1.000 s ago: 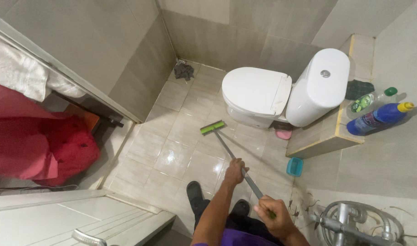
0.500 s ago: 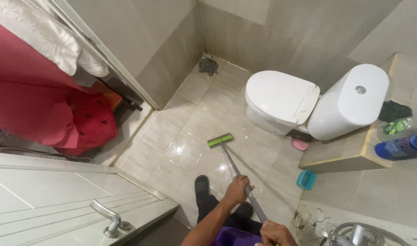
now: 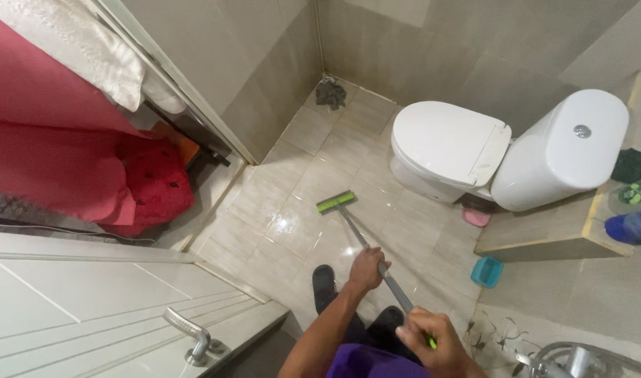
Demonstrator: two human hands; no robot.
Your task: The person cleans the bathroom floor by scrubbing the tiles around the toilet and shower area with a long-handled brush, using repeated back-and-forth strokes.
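I hold a long grey-handled floor squeegee (image 3: 362,241) with a green head (image 3: 335,201) that rests on the wet beige floor tiles (image 3: 292,231). My left hand (image 3: 367,269) grips the shaft midway down. Higher up, my right hand (image 3: 432,339) is closed around the shaft near its green end grip. The green head lies left of the white toilet (image 3: 450,147), whose lid is down. My dark shoes (image 3: 324,283) stand on the tiles just below the shaft.
A dark rag (image 3: 331,93) lies in the far corner. A white cistern (image 3: 565,150), a pink object (image 3: 476,217), a small blue tub (image 3: 487,271) and a ledge with bottles (image 3: 632,227) are at right. A white door with handle (image 3: 191,339) and red cloth (image 3: 75,161) are at left.
The view has shifted left and slightly up, so the toilet and ledge sit further right. The squeegee head stays on the tiles in front of the toilet; both hands keep their grip.
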